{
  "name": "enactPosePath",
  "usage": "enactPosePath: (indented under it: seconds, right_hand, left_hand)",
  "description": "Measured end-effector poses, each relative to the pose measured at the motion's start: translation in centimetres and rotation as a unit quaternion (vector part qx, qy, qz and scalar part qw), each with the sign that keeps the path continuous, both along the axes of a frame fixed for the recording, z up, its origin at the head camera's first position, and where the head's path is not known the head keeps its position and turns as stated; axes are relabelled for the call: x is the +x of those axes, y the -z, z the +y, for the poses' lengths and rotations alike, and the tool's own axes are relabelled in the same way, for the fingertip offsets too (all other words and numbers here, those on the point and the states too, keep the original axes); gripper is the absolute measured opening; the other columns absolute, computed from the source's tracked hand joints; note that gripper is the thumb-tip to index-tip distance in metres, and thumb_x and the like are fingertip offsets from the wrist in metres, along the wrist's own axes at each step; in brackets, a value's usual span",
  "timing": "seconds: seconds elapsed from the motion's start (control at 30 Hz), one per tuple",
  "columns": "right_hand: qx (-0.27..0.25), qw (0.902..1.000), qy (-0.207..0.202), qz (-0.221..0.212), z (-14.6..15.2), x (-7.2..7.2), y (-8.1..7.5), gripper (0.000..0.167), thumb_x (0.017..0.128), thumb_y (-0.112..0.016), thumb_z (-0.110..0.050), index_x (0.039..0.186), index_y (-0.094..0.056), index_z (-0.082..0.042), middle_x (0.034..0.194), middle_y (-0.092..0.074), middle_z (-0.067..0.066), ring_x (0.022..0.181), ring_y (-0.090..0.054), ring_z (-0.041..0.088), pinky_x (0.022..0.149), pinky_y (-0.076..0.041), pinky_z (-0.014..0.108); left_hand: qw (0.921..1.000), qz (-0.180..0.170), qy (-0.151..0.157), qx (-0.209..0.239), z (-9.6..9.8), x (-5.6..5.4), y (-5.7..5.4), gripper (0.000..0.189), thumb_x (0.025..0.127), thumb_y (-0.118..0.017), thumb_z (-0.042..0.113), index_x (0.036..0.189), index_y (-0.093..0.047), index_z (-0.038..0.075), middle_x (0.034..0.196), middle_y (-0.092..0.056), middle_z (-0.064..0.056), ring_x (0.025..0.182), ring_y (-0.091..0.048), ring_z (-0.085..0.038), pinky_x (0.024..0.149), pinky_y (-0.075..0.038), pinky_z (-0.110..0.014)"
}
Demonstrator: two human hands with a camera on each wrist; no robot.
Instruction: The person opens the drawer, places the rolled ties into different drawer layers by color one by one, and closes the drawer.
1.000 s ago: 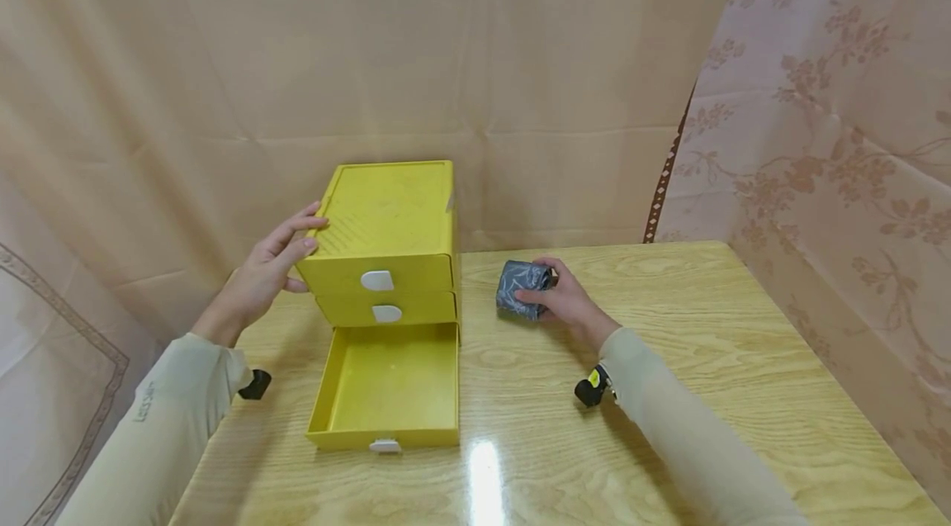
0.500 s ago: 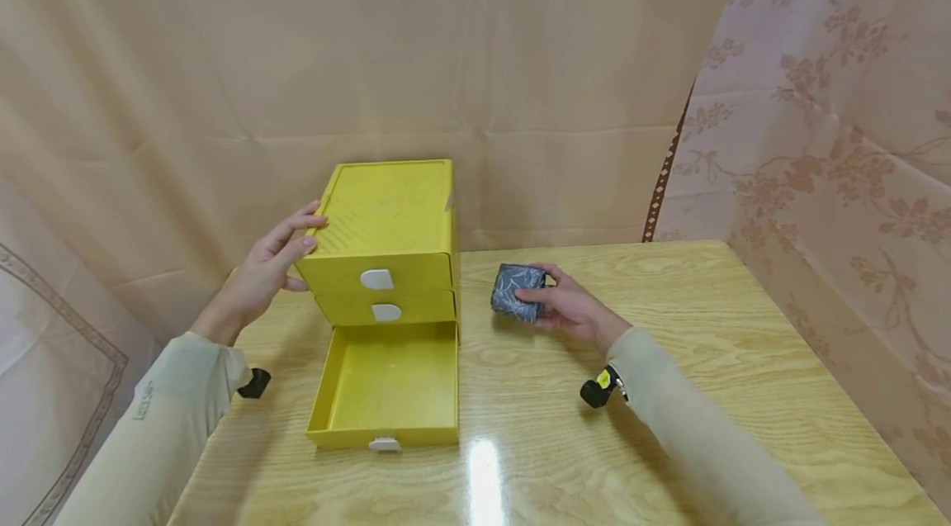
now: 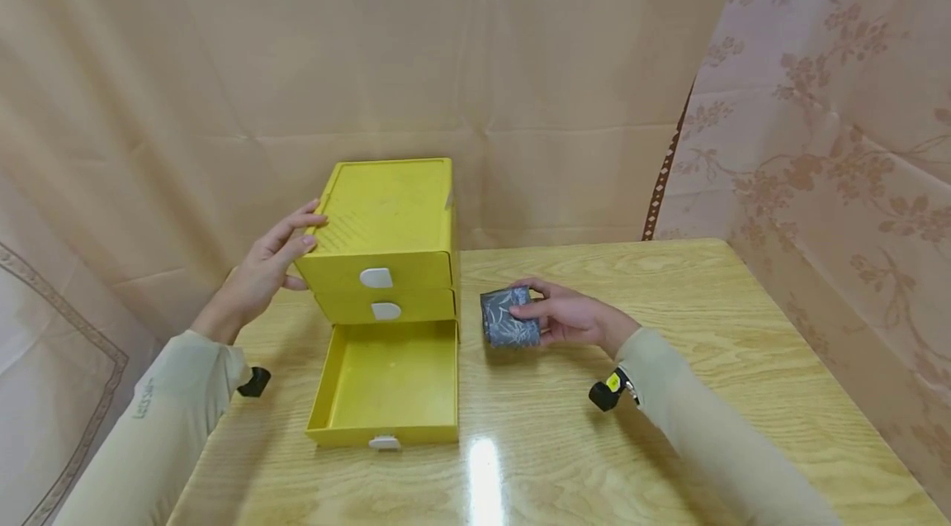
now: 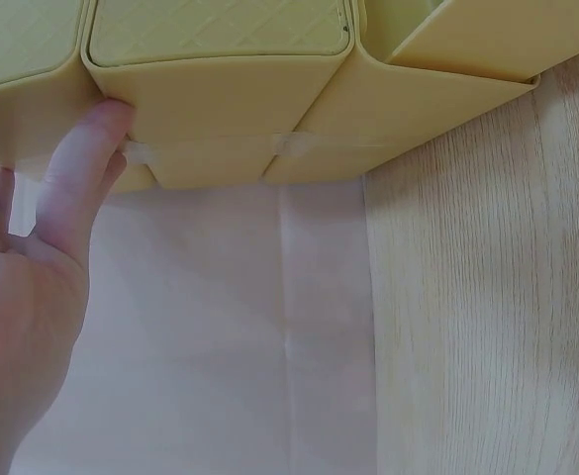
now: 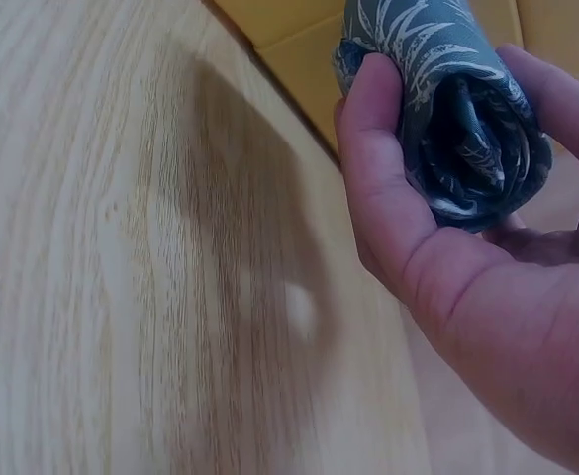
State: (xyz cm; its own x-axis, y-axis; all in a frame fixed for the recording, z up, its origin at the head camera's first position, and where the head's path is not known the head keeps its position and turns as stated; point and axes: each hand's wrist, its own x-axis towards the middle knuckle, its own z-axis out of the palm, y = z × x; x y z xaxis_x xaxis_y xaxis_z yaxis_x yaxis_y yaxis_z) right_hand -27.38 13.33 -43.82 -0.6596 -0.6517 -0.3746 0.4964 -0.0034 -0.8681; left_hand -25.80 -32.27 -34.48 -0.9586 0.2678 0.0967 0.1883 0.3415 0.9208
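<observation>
A yellow three-drawer cabinet (image 3: 386, 212) stands left of centre on the table in the head view. Its bottom drawer (image 3: 394, 377) is pulled out and bare inside; the upper two are closed. My left hand (image 3: 263, 270) rests on the cabinet's upper left edge, fingers mostly straight; the left wrist view shows a digit against the side wall (image 4: 210, 104). To the right of the cabinet, my right hand (image 3: 568, 315) grips a rolled, dark grey-blue cloth (image 3: 508, 318) with a white leaf pattern. In the right wrist view, the cloth's (image 5: 472, 139) coiled end shows between thumb and fingers, above the table.
The wood-grain table (image 3: 713, 361) spreads to the right and in front of the cabinet. A beige curtain (image 3: 565, 97) hangs behind, and a floral curtain (image 3: 854, 179) hangs at the right. White tabs (image 3: 376, 278) mark the drawer fronts.
My right hand has carried the rolled cloth a little to the left and towards me, turning it slightly. The left hand and the cabinet stay in place.
</observation>
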Motion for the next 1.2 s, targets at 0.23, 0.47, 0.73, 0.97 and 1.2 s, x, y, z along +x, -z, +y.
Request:
enactPosePath:
  seconds: [0.23,0.47,0.73,0.97,1.2]
  right_hand:
    - [-0.001,1.0,-0.002,0.007,-0.6,0.7,-0.4,0.059,0.1,-0.062,-0.007,0.15,-0.03,-0.015,0.127,-0.054,0.02,0.101,-0.064,0.031,0.079,-0.058,0.042]
    - [-0.02,0.9998,-0.001,0.003,-1.4,1.7,-1.4,0.053,0.1,-0.061,-0.005,0.144,-0.033,-0.015,0.12,-0.059,0.017,0.096,-0.066,0.028,0.078,-0.058,0.041]
    - [-0.053,0.9979,-0.038,-0.002,-2.9,2.6,-2.8,0.048,0.098,-0.064,-0.004,0.136,-0.037,-0.016,0.128,-0.053,0.016,0.107,-0.06,0.03,0.083,-0.056,0.044]
    - [-0.063,0.9967,-0.052,-0.003,-3.9,3.1,-3.2,0.044,0.097,-0.066,-0.005,0.131,-0.042,-0.017,0.132,-0.05,0.017,0.113,-0.057,0.032,0.087,-0.056,0.047]
    - [-0.061,0.9959,-0.067,0.001,-5.0,3.8,-3.7,0.045,0.095,-0.067,-0.007,0.132,-0.041,-0.017,0.133,-0.05,0.018,0.112,-0.058,0.033,0.086,-0.056,0.047]
  left_hand:
    - [1.0,-0.003,-0.005,0.0,0.1,0.1,-0.1,0.046,0.108,-0.047,0.039,0.148,-0.047,0.017,0.167,-0.017,0.015,0.126,-0.049,-0.003,0.074,-0.061,-0.037]
    - [0.9999,-0.003,-0.009,-0.005,0.1,0.2,0.0,0.047,0.108,-0.047,0.04,0.149,-0.046,0.016,0.167,-0.018,0.016,0.126,-0.049,-0.004,0.074,-0.06,-0.037]
    - [1.0,-0.002,-0.006,0.0,0.1,0.2,0.0,0.047,0.108,-0.047,0.039,0.148,-0.046,0.015,0.167,-0.018,0.015,0.126,-0.05,-0.003,0.074,-0.06,-0.036]
    - [0.9999,0.008,0.003,0.008,0.0,0.1,0.2,0.045,0.109,-0.047,0.037,0.148,-0.046,0.014,0.168,-0.018,0.013,0.127,-0.049,-0.003,0.073,-0.061,-0.037]
    - [1.0,0.008,0.0,0.005,0.0,0.2,0.2,0.045,0.109,-0.046,0.037,0.148,-0.046,0.015,0.168,-0.017,0.013,0.127,-0.048,-0.003,0.072,-0.061,-0.037]
